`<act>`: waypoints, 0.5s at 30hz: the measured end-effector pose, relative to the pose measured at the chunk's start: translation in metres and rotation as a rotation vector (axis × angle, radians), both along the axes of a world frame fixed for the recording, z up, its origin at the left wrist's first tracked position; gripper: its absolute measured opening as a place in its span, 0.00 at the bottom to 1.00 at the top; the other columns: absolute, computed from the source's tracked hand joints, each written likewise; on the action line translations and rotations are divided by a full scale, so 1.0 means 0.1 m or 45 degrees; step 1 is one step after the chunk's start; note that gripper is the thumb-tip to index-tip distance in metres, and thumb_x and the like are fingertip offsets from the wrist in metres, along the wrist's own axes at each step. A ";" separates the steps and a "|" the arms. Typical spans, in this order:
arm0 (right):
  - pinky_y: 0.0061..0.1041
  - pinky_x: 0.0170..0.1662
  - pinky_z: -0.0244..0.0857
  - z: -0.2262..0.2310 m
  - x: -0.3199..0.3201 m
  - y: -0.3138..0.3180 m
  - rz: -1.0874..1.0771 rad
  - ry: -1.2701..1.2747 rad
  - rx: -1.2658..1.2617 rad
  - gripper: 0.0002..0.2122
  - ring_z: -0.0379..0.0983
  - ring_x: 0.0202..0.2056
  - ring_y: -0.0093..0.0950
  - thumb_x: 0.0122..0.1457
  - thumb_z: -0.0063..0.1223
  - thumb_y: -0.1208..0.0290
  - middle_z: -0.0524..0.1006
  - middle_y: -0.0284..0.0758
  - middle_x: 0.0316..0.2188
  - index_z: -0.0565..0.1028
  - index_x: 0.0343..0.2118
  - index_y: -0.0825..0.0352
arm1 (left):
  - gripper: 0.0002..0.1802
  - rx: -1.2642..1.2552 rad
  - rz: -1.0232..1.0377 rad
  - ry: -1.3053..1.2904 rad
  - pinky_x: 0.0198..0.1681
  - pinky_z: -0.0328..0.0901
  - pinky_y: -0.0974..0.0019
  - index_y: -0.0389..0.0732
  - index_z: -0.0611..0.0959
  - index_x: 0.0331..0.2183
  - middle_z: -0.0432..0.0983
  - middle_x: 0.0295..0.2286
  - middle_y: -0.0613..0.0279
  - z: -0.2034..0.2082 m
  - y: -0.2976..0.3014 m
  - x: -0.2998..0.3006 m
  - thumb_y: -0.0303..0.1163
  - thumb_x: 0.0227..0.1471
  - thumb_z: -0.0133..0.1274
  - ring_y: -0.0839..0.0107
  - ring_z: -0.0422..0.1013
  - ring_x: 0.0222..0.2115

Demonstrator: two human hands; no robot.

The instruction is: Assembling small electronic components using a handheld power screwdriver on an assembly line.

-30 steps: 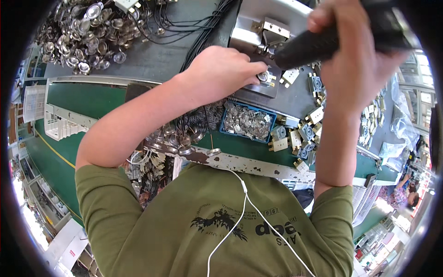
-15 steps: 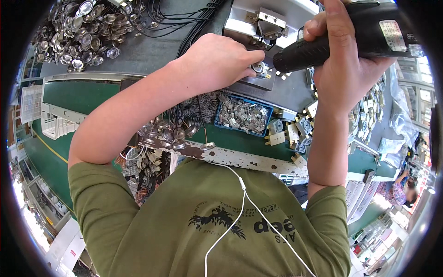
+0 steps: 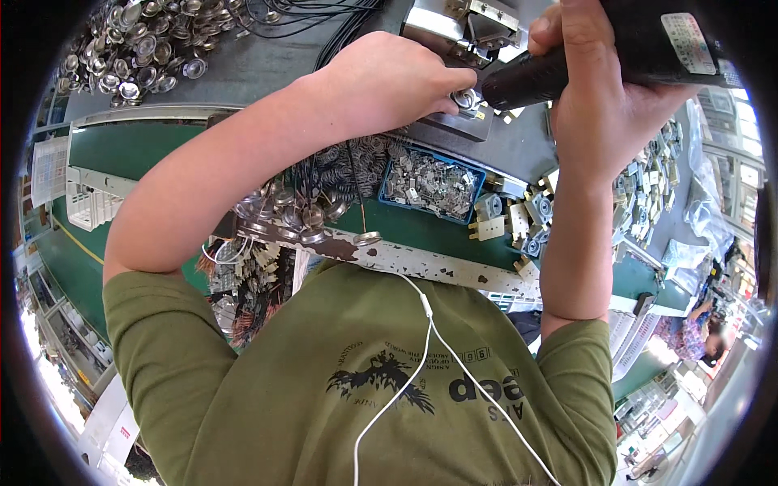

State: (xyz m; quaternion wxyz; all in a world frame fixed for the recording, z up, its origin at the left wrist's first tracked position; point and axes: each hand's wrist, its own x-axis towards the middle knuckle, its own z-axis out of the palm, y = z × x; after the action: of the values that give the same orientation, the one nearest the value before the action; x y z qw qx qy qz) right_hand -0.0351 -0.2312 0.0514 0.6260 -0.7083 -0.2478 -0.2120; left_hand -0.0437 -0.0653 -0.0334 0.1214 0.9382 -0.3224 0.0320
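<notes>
My left hand (image 3: 393,81) reaches across the bench with thumb and forefinger pinched on a small round metal part (image 3: 465,99). That part sits at a dark metal block fixture (image 3: 462,125). Wrapped around a black power screwdriver (image 3: 527,79) is my right hand (image 3: 596,89), closed. The tool lies nearly level, its nose pointing left, right beside the round part. Whether its bit touches the part I cannot make out. Just behind stands a metal clamp-like device (image 3: 490,24).
Loose round metal cups (image 3: 138,53) are heaped at the far left, beside black cables (image 3: 340,36). Nearer me are a blue tray (image 3: 433,212) of small metal pieces, a tangle of springs (image 3: 344,174), and white switch-like parts (image 3: 490,228). The bench's chipped white edge (image 3: 438,269) runs before my body.
The bench has shifted slightly in the picture, and my forearms with it. My left hand keeps its pinch, and the screwdriver's nose remains beside the round part.
</notes>
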 end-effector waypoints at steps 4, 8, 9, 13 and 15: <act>0.16 0.23 0.67 -0.03 0.01 -0.01 0.000 0.009 -0.019 0.06 0.73 0.21 0.18 0.60 0.61 0.82 0.78 0.34 0.28 0.75 0.39 0.72 | 0.12 -0.026 -0.018 0.015 0.33 0.72 0.52 0.48 0.78 0.41 0.78 0.26 0.59 0.01 0.00 -0.01 0.43 0.59 0.56 0.56 0.79 0.33; 0.17 0.24 0.69 -0.05 0.01 -0.05 0.083 -0.015 -0.053 0.07 0.75 0.23 0.18 0.60 0.61 0.82 0.80 0.36 0.32 0.75 0.40 0.73 | 0.11 -0.067 -0.046 -0.076 0.33 0.71 0.52 0.49 0.78 0.40 0.78 0.26 0.60 -0.10 0.03 -0.02 0.43 0.59 0.56 0.56 0.78 0.33; 0.17 0.24 0.69 -0.05 0.01 -0.05 0.075 -0.006 -0.049 0.07 0.75 0.23 0.18 0.60 0.61 0.82 0.80 0.36 0.32 0.75 0.40 0.73 | 0.11 -0.097 -0.068 -0.141 0.33 0.71 0.52 0.49 0.78 0.40 0.78 0.25 0.60 -0.14 0.03 -0.03 0.43 0.59 0.56 0.56 0.78 0.32; 0.17 0.25 0.70 -0.02 0.07 0.11 -0.187 0.171 -0.120 0.10 0.76 0.23 0.19 0.58 0.61 0.84 0.83 0.41 0.37 0.76 0.43 0.75 | 0.16 0.093 -0.133 0.015 0.33 0.72 0.55 0.42 0.80 0.46 0.80 0.28 0.58 0.17 0.06 -0.04 0.38 0.60 0.58 0.61 0.79 0.28; 0.18 0.24 0.69 -0.11 0.13 0.01 0.107 -0.110 0.204 0.10 0.75 0.22 0.19 0.59 0.62 0.82 0.83 0.42 0.38 0.77 0.44 0.75 | 0.16 0.134 -0.125 -0.034 0.36 0.71 0.57 0.44 0.80 0.47 0.80 0.31 0.59 0.20 0.04 -0.09 0.40 0.59 0.58 0.61 0.78 0.33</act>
State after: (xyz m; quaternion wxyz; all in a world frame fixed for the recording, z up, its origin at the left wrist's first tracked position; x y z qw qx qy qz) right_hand -0.0218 -0.2298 0.0399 0.6779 -0.6350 -0.2864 -0.2349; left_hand -0.0529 -0.0617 -0.0130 0.0688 0.9259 -0.3708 0.0215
